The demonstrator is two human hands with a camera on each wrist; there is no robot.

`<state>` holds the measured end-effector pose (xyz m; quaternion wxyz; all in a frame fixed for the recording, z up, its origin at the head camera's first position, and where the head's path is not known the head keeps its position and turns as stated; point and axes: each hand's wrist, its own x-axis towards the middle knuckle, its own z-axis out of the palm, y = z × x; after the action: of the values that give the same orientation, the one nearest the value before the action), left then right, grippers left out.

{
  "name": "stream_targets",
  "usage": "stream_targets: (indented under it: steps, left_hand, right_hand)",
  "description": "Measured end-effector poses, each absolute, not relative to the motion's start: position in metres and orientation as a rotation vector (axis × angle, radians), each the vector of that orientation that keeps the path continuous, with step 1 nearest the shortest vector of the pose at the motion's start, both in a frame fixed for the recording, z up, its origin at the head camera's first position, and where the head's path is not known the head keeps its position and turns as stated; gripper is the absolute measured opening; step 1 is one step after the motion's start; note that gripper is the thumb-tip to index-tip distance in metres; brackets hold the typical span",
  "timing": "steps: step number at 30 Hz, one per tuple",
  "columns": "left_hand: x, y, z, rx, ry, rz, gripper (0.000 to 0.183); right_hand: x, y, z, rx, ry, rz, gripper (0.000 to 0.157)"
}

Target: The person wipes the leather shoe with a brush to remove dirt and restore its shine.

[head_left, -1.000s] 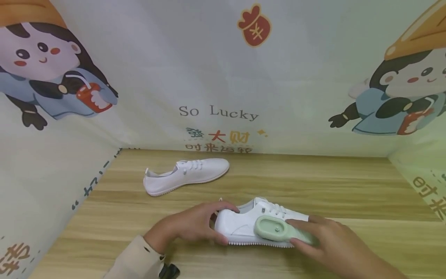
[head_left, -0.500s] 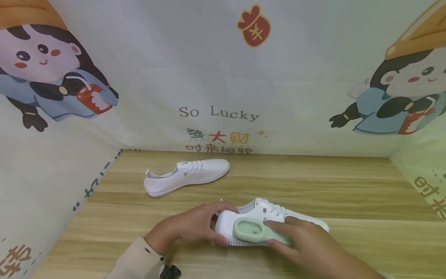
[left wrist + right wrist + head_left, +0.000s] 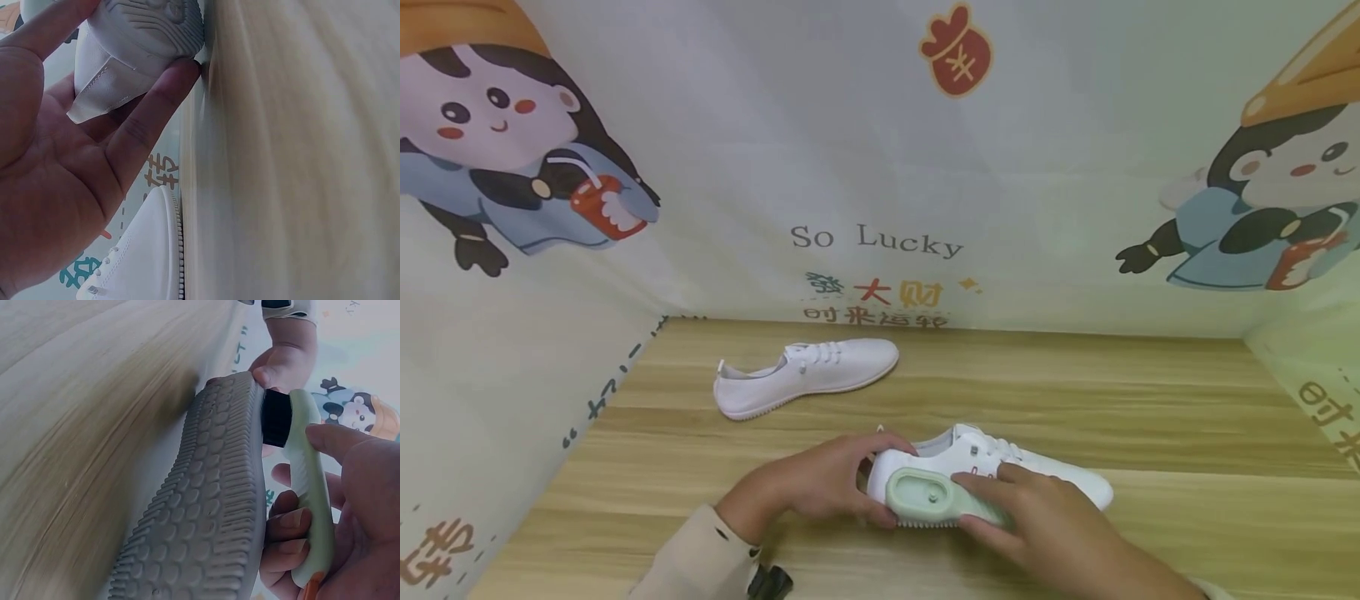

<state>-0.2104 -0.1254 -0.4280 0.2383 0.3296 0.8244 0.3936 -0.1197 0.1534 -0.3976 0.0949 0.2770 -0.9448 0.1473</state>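
A white lace-up shoe (image 3: 1063,479) lies tilted at the front, its studded sole (image 3: 194,487) facing the right wrist camera. My left hand (image 3: 820,477) grips its heel (image 3: 115,69), thumb on the near side and fingers over the collar. In my right hand (image 3: 1037,508) is a pale green brush (image 3: 921,493), held by its handle with the fingers curled round it. The brush's black bristles (image 3: 277,419) press on the shoe's side near the heel. An orange loop hangs at the handle's end in the right wrist view.
A second white shoe (image 3: 808,377) stands farther back on the wood-grain tabletop (image 3: 1075,392), toe to the right. A printed cloth (image 3: 880,167) encloses the back and both sides. A small black object (image 3: 770,582) shows by the left sleeve (image 3: 696,554).
My right hand has slid the brush leftward along the shoe's side, from its middle to the heel. The left hand keeps its hold on the heel. The view has shifted slightly.
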Motion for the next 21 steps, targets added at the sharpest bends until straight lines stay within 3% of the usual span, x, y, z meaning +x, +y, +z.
stream_targets:
  steps: [21]
  left_hand:
    - [-0.209,-0.126,-0.427,0.869,2.293,1.045,0.063]
  right_hand:
    - [-0.109,0.201,-0.397,0.688,-2.906,0.428,0.041]
